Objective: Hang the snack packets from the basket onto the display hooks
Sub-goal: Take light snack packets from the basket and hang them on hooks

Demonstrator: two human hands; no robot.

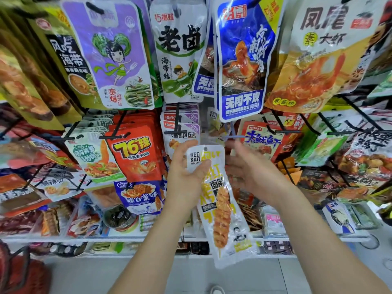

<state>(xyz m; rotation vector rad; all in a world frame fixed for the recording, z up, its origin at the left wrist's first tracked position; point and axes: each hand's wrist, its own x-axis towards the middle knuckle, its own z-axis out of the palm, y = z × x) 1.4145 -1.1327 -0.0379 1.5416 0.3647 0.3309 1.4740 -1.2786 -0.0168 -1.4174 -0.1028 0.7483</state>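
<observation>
Pinched at upper left corner by left hand (186,177): yellow skewer-snack packet (220,209), hanging tilted below grip. Just right of packet: right hand (248,168), fingers spread, blurred. Just above: display hook (233,136). Beyond: rack (119,124) of hung snack packets.

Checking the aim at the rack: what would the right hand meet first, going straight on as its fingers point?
Most likely the pale bluish hook just beyond its fingertips, under the big blue packet. The right hand is blurred and depth is unclear, so this is a guess.
</observation>
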